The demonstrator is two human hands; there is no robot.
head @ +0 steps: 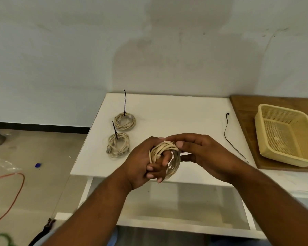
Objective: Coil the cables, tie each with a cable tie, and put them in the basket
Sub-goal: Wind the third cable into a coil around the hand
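A beige cable coil is held above the near edge of the white table. My left hand grips it with fingers threaded through the loop. My right hand pinches the coil's top and right side. Two more beige coils lie on the table's left: the far coil and the near coil, each with a black cable tie standing up from it. A loose black cable tie lies on the table's right. The yellow mesh basket sits empty at the right.
The basket rests on a brown wooden board against the wall. On the floor at the left lie an orange cable, a green cable, a blue scrap and a clear plastic bag.
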